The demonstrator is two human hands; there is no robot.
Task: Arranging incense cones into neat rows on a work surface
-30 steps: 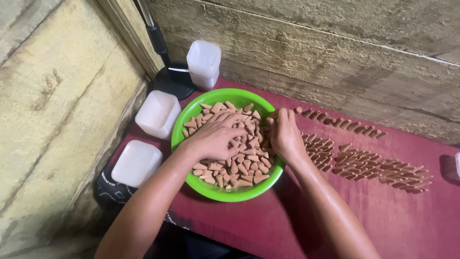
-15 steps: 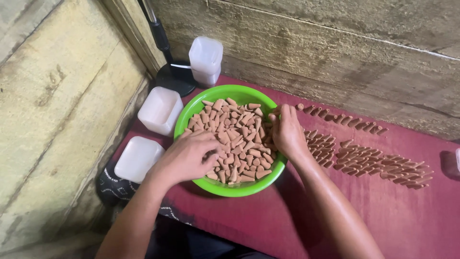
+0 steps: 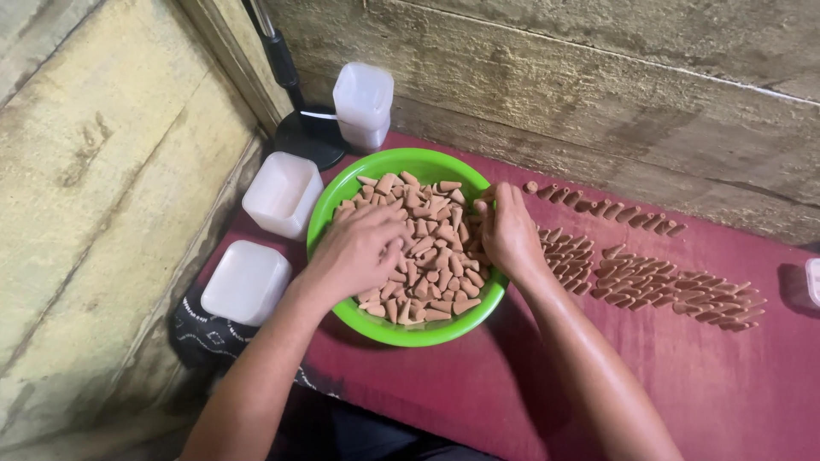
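Cones (image 3: 427, 256), small and brown, are piled in a green bowl (image 3: 410, 162) that is set on a dark red cloth (image 3: 683, 384), left of the middle. Only one view is given, from the head, looking down.

The left hand (image 3: 354, 252) is laid palm down on the left side of the pile, with its fingers curled into the cones. It cannot be told if any cone is pinched under them. The right hand (image 3: 508, 230) is rested on the right rim of the bowl, with its fingertips (image 3: 489, 205) bunched together among the cones. The two hands are kept apart, with cones between them.

More cones are laid in rows (image 3: 666, 286) on the cloth, right of the bowl. A single line of cones (image 3: 606, 209) is set farther away, near the wooden wall (image 3: 598, 85).

Two white square tubs (image 3: 282, 195) are placed upside down, left of the bowl. A taller clear tub (image 3: 363, 107) is stood behind the bowl, beside a black stand (image 3: 307, 141).
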